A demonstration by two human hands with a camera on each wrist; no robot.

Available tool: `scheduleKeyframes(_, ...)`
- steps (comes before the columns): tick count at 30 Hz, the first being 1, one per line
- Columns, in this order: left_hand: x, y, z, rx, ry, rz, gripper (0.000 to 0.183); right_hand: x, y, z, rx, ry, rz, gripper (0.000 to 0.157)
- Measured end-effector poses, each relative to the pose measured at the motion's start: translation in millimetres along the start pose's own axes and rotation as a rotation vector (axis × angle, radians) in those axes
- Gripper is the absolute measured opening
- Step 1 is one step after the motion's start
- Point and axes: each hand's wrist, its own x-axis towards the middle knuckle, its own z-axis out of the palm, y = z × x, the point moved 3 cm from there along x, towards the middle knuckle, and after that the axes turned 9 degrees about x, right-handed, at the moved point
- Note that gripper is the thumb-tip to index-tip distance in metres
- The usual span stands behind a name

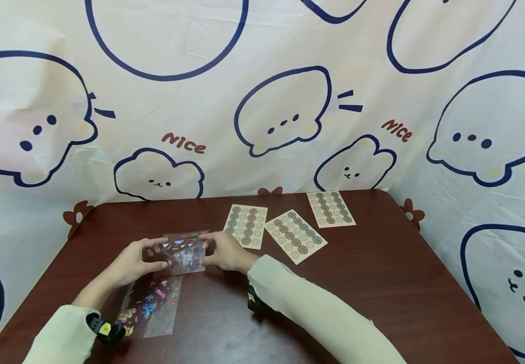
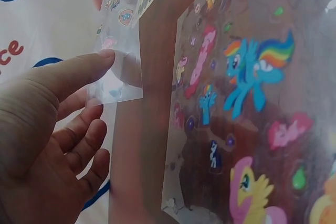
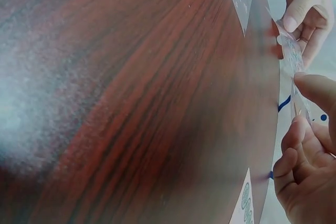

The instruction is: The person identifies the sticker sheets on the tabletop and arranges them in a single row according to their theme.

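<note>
Now, left hand [image 1: 130,262]: we pinch one side of a thin clear sheet [image 1: 188,258], thumb and fingers close together.
Right hand [image 1: 228,251]: we pinch its other side.
Where it is: up over the shiny brown table [image 1: 381,263], between our hands.
Hard to see: its tiny pictures, lost in glare.
Pony sheet [image 1: 164,308]: flat, see-through plastic; we see it cut off in the left wrist view.
Paper cards [image 1: 296,236]: three, with rows of rings.
</note>
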Motion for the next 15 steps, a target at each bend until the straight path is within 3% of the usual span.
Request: scheduleKeyframes(15, -7.9, 11.6, 2.0, 0.009, 0.02, 0.003, 0.059, -15.1, 1.2, -3.8, 0.087, -0.023, 0.023, 0.06)
